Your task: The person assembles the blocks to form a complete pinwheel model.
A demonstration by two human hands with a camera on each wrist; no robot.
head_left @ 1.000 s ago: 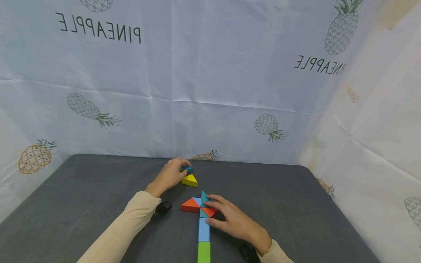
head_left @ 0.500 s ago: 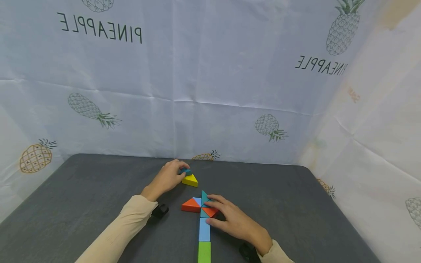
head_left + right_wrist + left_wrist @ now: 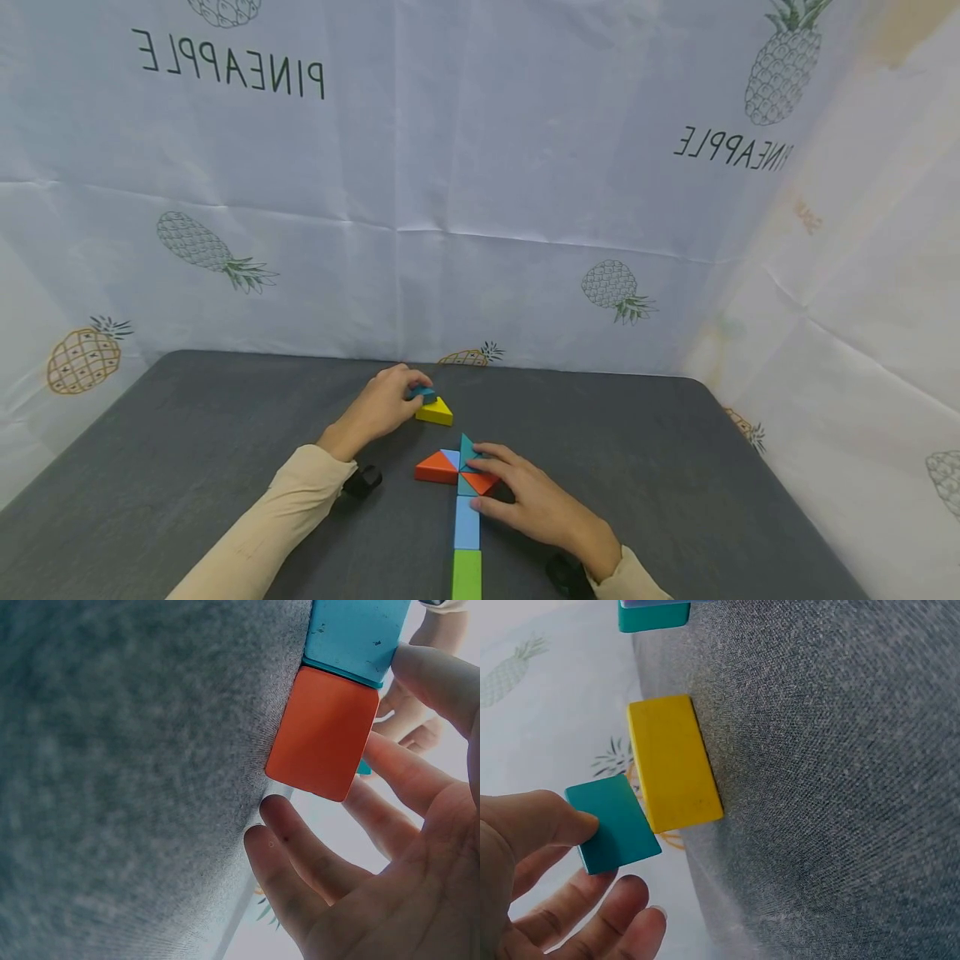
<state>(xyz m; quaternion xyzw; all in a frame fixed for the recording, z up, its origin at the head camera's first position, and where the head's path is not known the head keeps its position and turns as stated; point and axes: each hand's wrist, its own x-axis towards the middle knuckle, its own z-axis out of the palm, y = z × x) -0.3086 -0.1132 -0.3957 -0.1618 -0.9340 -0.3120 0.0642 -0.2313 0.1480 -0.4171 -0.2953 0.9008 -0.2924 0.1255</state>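
Observation:
My left hand pinches a teal block between thumb and fingers. That block is beside the upper left of a yellow triangular block at the far part of the table; whether they touch is unclear. Nearer, my right hand rests at a row of blocks with fingers spread and gently bent. Its thumb is at the edge of a light blue block, and its fingers lie by the right red triangular block and a teal triangular block. In the right wrist view, its outer fingers extend past the red block.
A left red triangular block and a small pale blue one adjoin the row. The green block continues it toward the front. A dark grey table ends at a white pineapple-print cloth behind.
My left hand has drawn slightly left and toward the body with the teal block, showing more of the yellow block. My right hand has stayed in place.

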